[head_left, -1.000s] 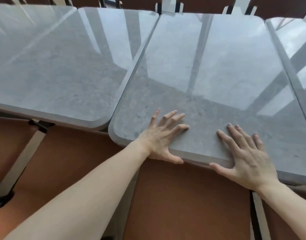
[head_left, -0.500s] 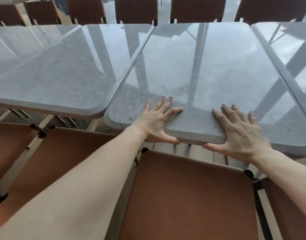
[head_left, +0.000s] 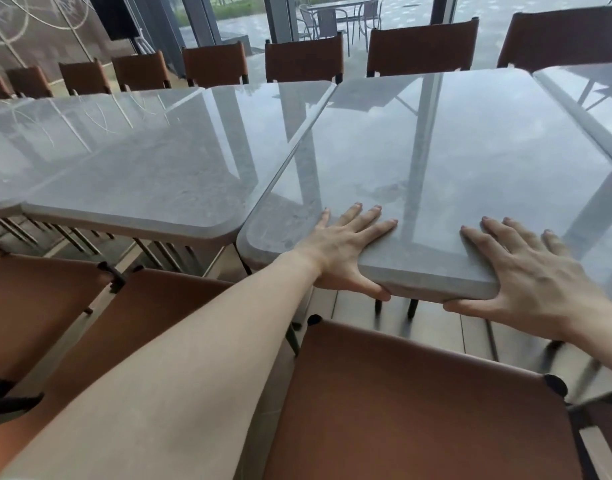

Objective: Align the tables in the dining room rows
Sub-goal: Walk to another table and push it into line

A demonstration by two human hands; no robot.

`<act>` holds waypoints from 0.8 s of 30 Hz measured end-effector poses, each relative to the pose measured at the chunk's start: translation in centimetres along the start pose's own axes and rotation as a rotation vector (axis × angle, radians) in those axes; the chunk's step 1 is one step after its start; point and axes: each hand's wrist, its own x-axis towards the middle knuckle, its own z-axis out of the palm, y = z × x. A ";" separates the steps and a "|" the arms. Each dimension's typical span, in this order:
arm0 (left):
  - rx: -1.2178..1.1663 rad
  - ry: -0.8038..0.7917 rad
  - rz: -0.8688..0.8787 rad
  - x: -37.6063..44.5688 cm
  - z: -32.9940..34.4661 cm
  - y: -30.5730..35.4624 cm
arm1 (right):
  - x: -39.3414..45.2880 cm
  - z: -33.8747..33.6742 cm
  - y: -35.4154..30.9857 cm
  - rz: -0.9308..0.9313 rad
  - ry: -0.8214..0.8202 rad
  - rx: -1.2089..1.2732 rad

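A grey stone-look table [head_left: 436, 161] stands in front of me, in a row between a left table [head_left: 152, 168] and a right table [head_left: 595, 95]. Its near edge juts closer to me than the left table's near edge. My left hand [head_left: 346, 244] grips the near edge left of centre, fingers flat on top and thumb hooked underneath. My right hand [head_left: 533, 275] holds the same edge farther right in the same way.
A brown chair [head_left: 418, 410] stands right below my arms, with another [head_left: 37, 299] to its left. A row of brown chairs [head_left: 304, 60] lines the far side of the tables. Glass walls stand behind them.
The view has tilted up. Both thumbs have slid under the table's edge. A strip of floor now shows between the table's near edge and the chair.
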 end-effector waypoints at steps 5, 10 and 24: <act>-0.011 -0.004 0.006 0.1 0.0 0.0 | 0.3 1.1 0.6 -0.021 0.079 -0.013; 0.004 -0.010 0.016 0.7 0.0 -0.4 | 1.0 2.0 1.3 -0.051 0.140 -0.051; -0.009 0.006 -0.015 3.6 -0.3 -1.2 | 4.9 2.9 2.8 -0.040 0.177 -0.039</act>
